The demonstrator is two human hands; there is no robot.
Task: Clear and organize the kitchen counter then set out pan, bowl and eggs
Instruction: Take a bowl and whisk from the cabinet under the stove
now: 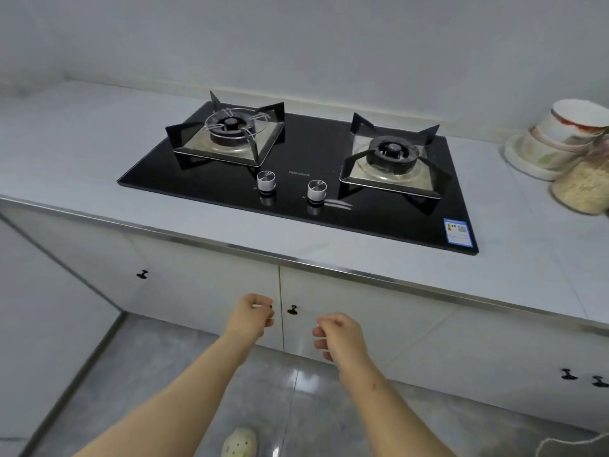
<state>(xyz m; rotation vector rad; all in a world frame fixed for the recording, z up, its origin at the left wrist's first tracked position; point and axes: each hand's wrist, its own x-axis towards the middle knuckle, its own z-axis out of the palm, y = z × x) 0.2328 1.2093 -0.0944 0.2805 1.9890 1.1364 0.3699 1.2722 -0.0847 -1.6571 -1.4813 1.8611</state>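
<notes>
A home kitchen: gas hob (296,173) set in a counter (82,153) above cupboards (197,275)

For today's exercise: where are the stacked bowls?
Head view, far right: the stacked bowls sit on the counter, right of the hob, just behind a filled jar.

Bench (99,133): pale grey marbled; hob (306,199): glossy black with two white-and-silver knobs (266,180) and a blue label (456,230); stacked bowls (560,140): white, with red and green print.
</notes>
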